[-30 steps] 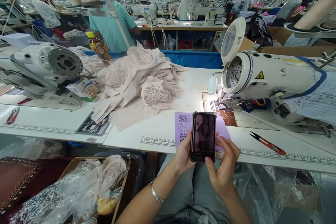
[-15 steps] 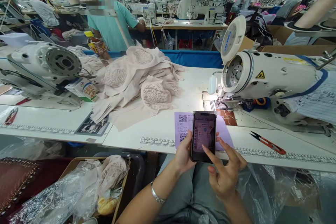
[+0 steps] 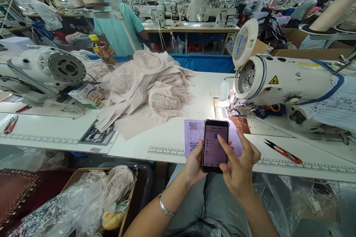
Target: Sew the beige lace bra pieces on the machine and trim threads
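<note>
My left hand is wrapped round a smartphone, holding it upright above the table's front edge with the lit screen towards me. Over the screen, my right hand has its fingers spread, and the index fingertip is at the upper part of the display. It holds nothing. Behind the phone lies a purple sheet with printed QR codes, partly covered by the phone and my hands. A sewing machine stands just beyond, its lamp lighting the needle area. Left of the sheet is a heap of beige lace bras.
Red-handled thread snips lie at the right by a printed ruler strip. Another sewing machine, a small carton and a bottle are on the left. Below is a box with plastic bags. A person in teal is across the table.
My right index finger has moved up the phone screen, and the display now shows a different, brighter page. The person in teal has drawn an arm back.
</note>
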{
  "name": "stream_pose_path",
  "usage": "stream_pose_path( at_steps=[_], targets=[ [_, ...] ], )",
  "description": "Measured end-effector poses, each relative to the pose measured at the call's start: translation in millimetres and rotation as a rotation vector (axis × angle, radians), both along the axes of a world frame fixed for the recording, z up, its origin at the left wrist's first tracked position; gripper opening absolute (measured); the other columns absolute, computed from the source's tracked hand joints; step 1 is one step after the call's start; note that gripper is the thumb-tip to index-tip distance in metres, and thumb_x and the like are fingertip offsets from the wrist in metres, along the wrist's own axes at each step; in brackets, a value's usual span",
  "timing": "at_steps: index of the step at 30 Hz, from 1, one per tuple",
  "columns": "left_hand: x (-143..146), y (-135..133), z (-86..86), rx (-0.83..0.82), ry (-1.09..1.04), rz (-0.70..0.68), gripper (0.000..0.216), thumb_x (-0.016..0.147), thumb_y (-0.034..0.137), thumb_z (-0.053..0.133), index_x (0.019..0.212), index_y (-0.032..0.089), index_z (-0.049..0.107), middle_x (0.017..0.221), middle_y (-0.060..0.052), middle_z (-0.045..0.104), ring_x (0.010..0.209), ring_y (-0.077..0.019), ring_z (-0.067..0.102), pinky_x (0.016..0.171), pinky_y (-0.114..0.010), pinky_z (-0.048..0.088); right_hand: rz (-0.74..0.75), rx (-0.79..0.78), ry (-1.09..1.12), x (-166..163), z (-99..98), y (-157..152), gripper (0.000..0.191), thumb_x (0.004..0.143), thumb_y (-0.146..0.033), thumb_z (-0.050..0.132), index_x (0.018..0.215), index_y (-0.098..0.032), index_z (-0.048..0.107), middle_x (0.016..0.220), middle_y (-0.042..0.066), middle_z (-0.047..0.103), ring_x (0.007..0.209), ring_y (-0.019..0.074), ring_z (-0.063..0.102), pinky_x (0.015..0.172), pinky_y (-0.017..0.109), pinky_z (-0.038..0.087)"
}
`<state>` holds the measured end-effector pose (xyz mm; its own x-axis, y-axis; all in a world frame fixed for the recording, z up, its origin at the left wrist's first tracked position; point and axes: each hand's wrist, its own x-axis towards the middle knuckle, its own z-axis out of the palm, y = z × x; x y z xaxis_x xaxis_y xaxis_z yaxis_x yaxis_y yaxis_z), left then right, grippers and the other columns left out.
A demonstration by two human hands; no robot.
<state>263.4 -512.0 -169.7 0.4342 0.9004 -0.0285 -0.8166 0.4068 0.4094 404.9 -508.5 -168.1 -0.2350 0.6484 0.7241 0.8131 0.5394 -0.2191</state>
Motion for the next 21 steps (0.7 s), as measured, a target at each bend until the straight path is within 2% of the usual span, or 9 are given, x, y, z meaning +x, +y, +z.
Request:
stream_pose_path(
  at_steps=[4, 7, 10, 14, 18, 21],
  targets=[
    [0, 1, -1.0, -0.026, -0.004, 0.01, 0.066, 0.092, 0.06, 0.059, 0.135, 0.01, 0.064, 0.136, -0.019, 0.065, 0.141, -0.0372, 0.048, 0.123, -0.053, 0.027, 0.016, -0.021, -0.01, -1, 0.0, -4, 0.065, 0.1, -0.065, 0.016, 0.151, -0.037, 0.045, 0.163, 0.01, 0.029, 0.135, 0.0349, 0.037, 0.103, 0.053, 0.032],
    [-1, 0, 2.6, -0.06, 0.024, 0.026, 0.067, 0.091, 0.061, 0.06, 0.131, 0.008, 0.067, 0.135, -0.021, 0.066, 0.137, -0.038, 0.052, 0.122, -0.051, 0.03, 0.004, 0.047, 0.087, 2, 0.1, -9, 0.064, 0.102, -0.062, 0.018, 0.152, -0.031, 0.045, 0.154, 0.015, 0.041, 0.128, 0.0343, 0.045, 0.099, 0.052, 0.035],
    [-5, -12, 17.6, -0.066, 0.015, 0.049, 0.065, 0.094, 0.062, 0.055, 0.132, 0.01, 0.067, 0.139, -0.02, 0.063, 0.131, -0.0373, 0.058, 0.118, -0.05, 0.036, -0.033, 0.094, 0.219, 9, -3.9, -15, 0.055, 0.104, -0.055, 0.029, 0.145, -0.026, 0.051, 0.138, 0.017, 0.055, 0.12, 0.0332, 0.052, 0.096, 0.052, 0.038],
    [-16, -42, 43.8, -0.114, 0.015, 0.107, 0.06, 0.099, 0.058, 0.048, 0.132, 0.013, 0.067, 0.14, -0.017, 0.063, 0.122, -0.032, 0.065, 0.108, -0.043, 0.046, -0.048, 0.064, 0.349, 18, -13.2, -21, 0.048, 0.103, -0.052, 0.038, 0.131, -0.021, 0.062, 0.129, 0.018, 0.058, 0.12, 0.0349, 0.051, 0.096, 0.054, 0.042],
    [-27, -72, 54.0, -0.206, 0.031, 0.104, 0.067, 0.101, 0.061, 0.039, 0.133, 0.009, 0.066, 0.132, -0.018, 0.068, 0.113, -0.0276, 0.069, 0.104, -0.038, 0.048, 0.005, 0.002, 0.249, 17, -18.3, -24, 0.042, 0.105, -0.045, 0.038, 0.127, -0.021, 0.063, 0.125, 0.015, 0.063, 0.118, 0.0316, 0.057, 0.095, 0.049, 0.045],
    [-31, -85, 54.3, -0.233, 0.026, 0.113, 0.068, 0.1, 0.063, 0.038, 0.134, 0.009, 0.065, 0.13, -0.018, 0.07, 0.12, -0.0294, 0.066, 0.111, -0.041, 0.042, 0.119, -0.084, 0.075, 14, -24.5, -24, 0.044, 0.107, -0.04, 0.032, 0.14, -0.022, 0.055, 0.138, 0.014, 0.061, 0.129, 0.0312, 0.055, 0.102, 0.05, 0.044]
  ],
)
